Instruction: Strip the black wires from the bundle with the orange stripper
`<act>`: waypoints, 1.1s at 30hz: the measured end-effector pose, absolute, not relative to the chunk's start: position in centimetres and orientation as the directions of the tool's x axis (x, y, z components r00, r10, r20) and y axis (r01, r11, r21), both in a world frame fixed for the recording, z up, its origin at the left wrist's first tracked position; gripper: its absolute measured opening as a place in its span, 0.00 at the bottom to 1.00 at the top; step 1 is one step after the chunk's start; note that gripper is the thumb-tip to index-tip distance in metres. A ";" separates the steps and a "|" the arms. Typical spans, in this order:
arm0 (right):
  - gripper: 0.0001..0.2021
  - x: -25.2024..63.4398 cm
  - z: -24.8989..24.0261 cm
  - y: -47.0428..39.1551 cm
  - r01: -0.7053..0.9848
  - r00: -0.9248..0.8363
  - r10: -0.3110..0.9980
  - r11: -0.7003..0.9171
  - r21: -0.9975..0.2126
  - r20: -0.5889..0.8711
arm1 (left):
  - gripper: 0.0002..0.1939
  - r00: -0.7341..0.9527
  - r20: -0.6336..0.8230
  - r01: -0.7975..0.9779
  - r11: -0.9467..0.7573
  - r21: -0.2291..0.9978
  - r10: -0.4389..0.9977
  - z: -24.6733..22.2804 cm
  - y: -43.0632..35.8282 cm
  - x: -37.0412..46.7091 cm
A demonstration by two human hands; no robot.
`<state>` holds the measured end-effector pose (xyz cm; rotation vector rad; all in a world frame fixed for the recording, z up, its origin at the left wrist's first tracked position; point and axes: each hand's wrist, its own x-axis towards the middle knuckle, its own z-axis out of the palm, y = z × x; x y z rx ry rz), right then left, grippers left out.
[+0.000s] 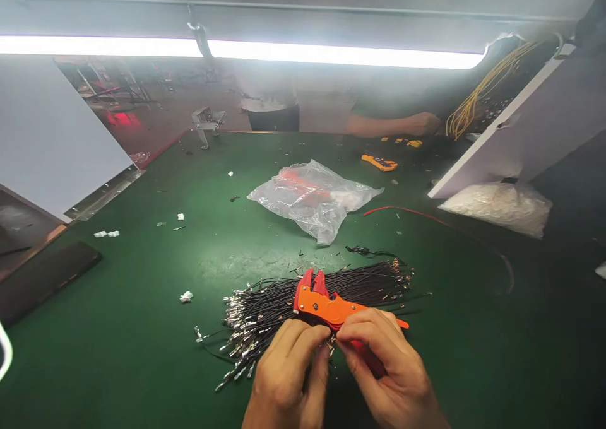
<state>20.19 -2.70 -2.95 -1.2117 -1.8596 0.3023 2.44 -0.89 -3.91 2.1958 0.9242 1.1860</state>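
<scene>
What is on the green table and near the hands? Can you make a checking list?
Surface: green mat, worn pale near the middle.
Job's things: bundle of black wires with metal ends; orange tool lying on it.
Clutter: clear plastic bag, white scraps, bag of white bits.
Grippers: left hand and right hand pinch something small together; what it is cannot be told.
Cables: red wire, yellow wires.
Surroundings: light strip; another person's arm at the far edge.
</scene>
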 end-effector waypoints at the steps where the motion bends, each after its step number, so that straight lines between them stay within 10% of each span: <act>1: 0.09 20.1 -2.9 -2.7 0.627 -0.141 0.829 0.498 -0.599 0.542 | 0.16 0.412 0.524 0.336 -0.659 0.673 0.745 -3.9 -0.9 2.4; 33: 0.07 19.8 -3.4 -3.0 0.690 -0.258 0.812 0.534 -0.489 0.524 | 0.08 0.253 0.600 0.737 -0.553 0.389 0.759 -1.6 -1.7 -1.3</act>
